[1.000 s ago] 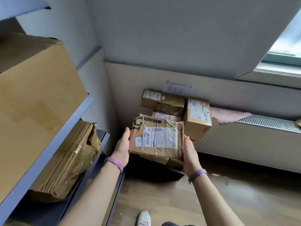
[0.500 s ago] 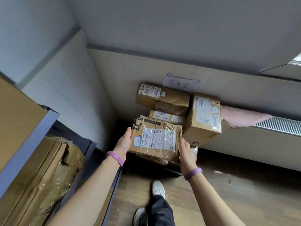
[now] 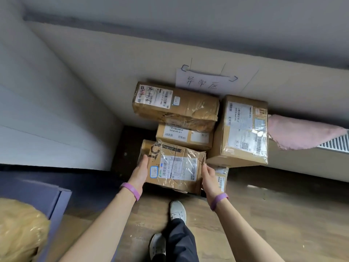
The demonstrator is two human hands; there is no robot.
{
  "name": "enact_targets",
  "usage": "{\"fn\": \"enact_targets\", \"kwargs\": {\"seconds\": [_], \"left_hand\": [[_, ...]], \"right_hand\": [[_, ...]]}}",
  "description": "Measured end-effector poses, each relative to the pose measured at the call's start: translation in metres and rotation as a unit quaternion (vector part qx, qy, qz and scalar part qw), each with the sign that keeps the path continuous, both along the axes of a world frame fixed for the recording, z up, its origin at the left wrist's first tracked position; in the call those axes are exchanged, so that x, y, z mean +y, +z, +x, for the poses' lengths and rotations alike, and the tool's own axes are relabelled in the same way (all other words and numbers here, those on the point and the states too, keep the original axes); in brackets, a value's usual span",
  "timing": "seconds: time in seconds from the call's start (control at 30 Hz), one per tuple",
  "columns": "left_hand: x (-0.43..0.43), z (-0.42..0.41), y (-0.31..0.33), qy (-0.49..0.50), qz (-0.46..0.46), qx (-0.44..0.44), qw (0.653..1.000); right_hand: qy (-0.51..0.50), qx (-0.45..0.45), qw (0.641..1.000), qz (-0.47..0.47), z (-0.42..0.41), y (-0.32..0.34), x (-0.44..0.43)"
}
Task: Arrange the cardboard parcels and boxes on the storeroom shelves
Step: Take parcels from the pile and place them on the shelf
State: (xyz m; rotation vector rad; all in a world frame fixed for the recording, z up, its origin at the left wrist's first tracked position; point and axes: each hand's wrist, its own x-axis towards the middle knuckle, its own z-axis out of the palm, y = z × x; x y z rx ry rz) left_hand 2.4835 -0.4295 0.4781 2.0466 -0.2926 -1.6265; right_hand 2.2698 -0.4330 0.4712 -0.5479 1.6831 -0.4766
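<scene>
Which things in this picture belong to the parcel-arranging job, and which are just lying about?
Job: taped parcel, pressed between left hand and right hand; long parcel; middle parcel; big box; blue shelf.
Lying about: pink cloth; paper sign; radiator grille.

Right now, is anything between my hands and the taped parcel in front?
Nothing visible. Your left hand presses the taped parcel on its left side, your right hand on its right; the stacked boxes sit behind it.
</scene>
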Motion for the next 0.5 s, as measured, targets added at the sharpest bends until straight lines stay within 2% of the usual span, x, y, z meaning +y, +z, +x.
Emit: {"fn": "enact_targets", "kwargs": {"seconds": [0.23, 0.5], "left_hand": [[-0.027, -0.02, -0.036, 0.015, -0.012, -0.002, 1.0], [-0.041, -0.032, -0.04, 0.027, -0.002, 0.003, 1.0]], "right_hand": [[0.001, 0.015, 1.0, 0.011, -0.006, -0.036, -0.014], [-0.025, 0.02, 0.999, 0.006, -0.009, -0.036, -0.03]]}}
